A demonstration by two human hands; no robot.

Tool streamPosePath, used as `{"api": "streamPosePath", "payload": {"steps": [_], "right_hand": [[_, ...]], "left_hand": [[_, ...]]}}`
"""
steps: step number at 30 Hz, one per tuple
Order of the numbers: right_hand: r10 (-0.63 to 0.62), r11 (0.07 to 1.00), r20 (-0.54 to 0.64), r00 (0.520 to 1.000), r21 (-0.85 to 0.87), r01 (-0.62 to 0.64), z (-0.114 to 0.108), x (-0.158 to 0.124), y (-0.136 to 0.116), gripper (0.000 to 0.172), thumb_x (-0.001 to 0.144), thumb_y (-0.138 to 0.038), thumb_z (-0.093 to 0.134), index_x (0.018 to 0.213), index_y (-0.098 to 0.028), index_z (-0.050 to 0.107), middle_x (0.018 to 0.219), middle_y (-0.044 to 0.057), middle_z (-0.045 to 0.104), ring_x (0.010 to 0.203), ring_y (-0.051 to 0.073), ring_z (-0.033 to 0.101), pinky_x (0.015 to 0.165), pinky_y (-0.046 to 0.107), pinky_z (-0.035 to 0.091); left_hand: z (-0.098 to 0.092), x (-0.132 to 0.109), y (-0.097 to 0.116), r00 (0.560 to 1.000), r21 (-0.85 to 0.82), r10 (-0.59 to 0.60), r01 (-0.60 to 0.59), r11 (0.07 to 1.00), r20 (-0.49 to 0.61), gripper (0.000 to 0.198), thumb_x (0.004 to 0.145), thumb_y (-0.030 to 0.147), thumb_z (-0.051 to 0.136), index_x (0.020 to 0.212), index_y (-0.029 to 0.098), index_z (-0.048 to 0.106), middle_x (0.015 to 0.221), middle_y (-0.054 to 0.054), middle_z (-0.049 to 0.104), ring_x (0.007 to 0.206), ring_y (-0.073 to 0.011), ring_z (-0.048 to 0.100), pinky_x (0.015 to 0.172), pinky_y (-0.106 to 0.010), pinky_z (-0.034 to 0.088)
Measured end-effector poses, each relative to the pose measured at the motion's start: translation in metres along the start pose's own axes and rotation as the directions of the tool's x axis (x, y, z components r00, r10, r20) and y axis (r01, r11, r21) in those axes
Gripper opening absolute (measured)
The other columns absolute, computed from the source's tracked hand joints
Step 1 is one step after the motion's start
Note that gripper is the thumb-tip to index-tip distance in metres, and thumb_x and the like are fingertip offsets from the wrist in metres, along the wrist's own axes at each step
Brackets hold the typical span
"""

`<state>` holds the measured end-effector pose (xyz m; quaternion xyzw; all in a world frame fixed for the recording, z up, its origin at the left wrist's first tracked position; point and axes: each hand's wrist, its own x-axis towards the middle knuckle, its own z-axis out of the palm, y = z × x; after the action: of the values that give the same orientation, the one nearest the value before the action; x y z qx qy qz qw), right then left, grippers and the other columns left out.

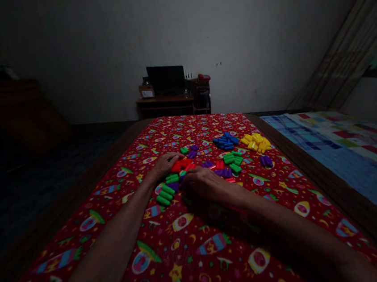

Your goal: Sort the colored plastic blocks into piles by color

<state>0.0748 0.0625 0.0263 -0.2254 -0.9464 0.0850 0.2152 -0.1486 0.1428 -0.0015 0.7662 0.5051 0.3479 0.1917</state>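
Note:
Small glossy, rounded plastic pieces lie in colour groups on a red patterned cloth. My left hand (166, 165) rests at the left edge of the red pieces (183, 164), its fingers loosely extended against them. My right hand (208, 184) is bent over the middle of the spread, fingers drawn together and pointing down. Its fingertips are in shadow near some purple pieces (173, 186), so whatever they hold is hidden. Green pieces (166, 195) lie in a row just left of it. Beyond its wrist are more purple pieces (223, 172) and green pieces (233, 160).
Blue pieces (225, 141) and yellow pieces (256, 142) form piles at the far right. A purple group (266, 161) lies near the right edge. The cloth (184, 258) covers a long table. Behind it, a black screen (166, 78) stands on a desk against the wall.

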Motion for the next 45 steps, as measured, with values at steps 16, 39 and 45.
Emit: {"api": "streamPosePath", "payload": {"steps": [16, 39, 45], "right_hand": [[0.841, 0.531, -0.244, 0.483, 0.195, -0.825, -0.149, -0.142, 0.135, 0.018, 0.066, -0.027, 0.065, 0.071, -0.013, 0.073, 0.069, 0.007, 0.072, 0.063, 0.017, 0.062, 0.06, 0.024, 0.044], [-0.01, 0.983, 0.077, 0.997, -0.181, 0.024, -0.027, -0.041, -0.016, 0.035, 0.089, -0.026, 0.059, 0.123, -0.019, 0.057, 0.123, 0.016, 0.059, 0.111, 0.025, 0.055, 0.09, 0.04, 0.046], [-0.091, 0.982, 0.088, 0.992, -0.16, 0.104, -0.011, -0.043, -0.007, 0.025, 0.089, -0.012, 0.052, 0.113, -0.014, 0.06, 0.111, 0.013, 0.064, 0.098, 0.019, 0.057, 0.085, 0.031, 0.046]], "left_hand": [[-0.003, -0.002, 0.006, 0.999, 0.002, -0.051, 0.051, 0.999, 0.006, 0.052, 0.079, 0.055, 0.041, 0.095, 0.017, 0.072, 0.108, -0.011, 0.073, 0.105, -0.0272, 0.065, 0.098, -0.039, 0.047], [-0.001, -0.001, 0.003, 1.0, -0.018, -0.024, 0.024, 1.0, -0.002, 0.055, 0.081, 0.061, 0.042, 0.096, 0.018, 0.073, 0.109, -0.01, 0.072, 0.105, -0.0266, 0.064, 0.098, -0.039, 0.047], [0.0, -0.002, 0.004, 1.0, -0.015, -0.015, 0.014, 1.0, -0.006, 0.053, 0.082, 0.059, 0.041, 0.095, 0.017, 0.072, 0.107, -0.009, 0.073, 0.105, -0.0262, 0.064, 0.098, -0.038, 0.046]]}}
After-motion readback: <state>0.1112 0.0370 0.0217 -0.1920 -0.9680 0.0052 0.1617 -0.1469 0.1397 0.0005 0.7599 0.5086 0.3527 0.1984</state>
